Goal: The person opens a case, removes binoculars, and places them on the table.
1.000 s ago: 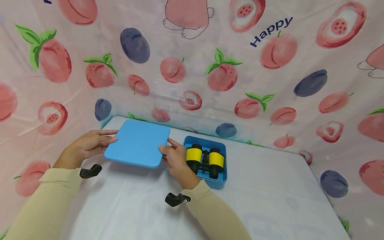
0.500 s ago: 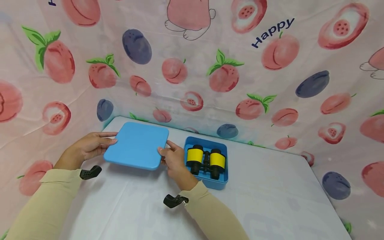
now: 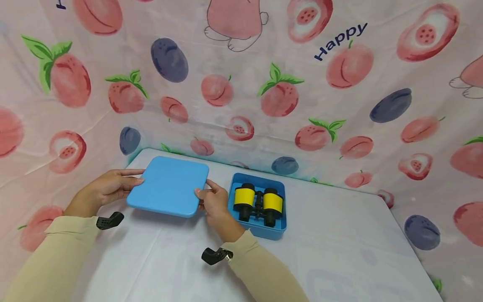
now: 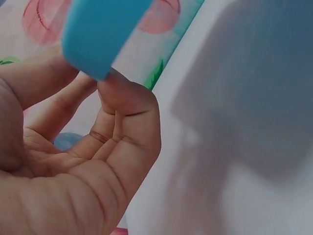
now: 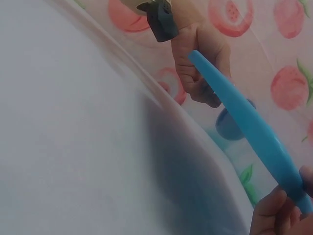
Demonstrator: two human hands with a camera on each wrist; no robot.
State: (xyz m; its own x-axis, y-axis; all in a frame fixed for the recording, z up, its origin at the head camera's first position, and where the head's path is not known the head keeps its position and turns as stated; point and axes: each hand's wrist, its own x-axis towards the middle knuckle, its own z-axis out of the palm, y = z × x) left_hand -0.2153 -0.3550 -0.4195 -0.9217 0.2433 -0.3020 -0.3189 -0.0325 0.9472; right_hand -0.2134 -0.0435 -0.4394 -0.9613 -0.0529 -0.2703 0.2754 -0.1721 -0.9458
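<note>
Between my two hands is a flat blue box lid [image 3: 170,185] with rounded corners, raised over the white table with its shadow below. My left hand [image 3: 110,186] pinches its left edge, thumb on top and fingers beneath; the left wrist view shows the lid's corner [image 4: 100,39] between the fingertips. On the opposite edge my right hand [image 3: 216,204] grips with thumb above and fingers under the rim. Just right of that hand stands an open blue box [image 3: 277,232], and black-and-yellow binoculars [image 3: 258,204] lie inside it. Part of the box's left side is hidden by my right hand.
The white tabletop [image 3: 339,239] extends to the right and toward me. Behind it and along the left hangs a pink fruit-printed cloth [image 3: 241,84]. A black wrist mount [image 3: 216,256] sits at my right cuff, another black mount [image 3: 110,220] at my left.
Both hands have shifted slightly left and toward me with the lid, lowering it a little in the head view. The box and binoculars have stayed put.
</note>
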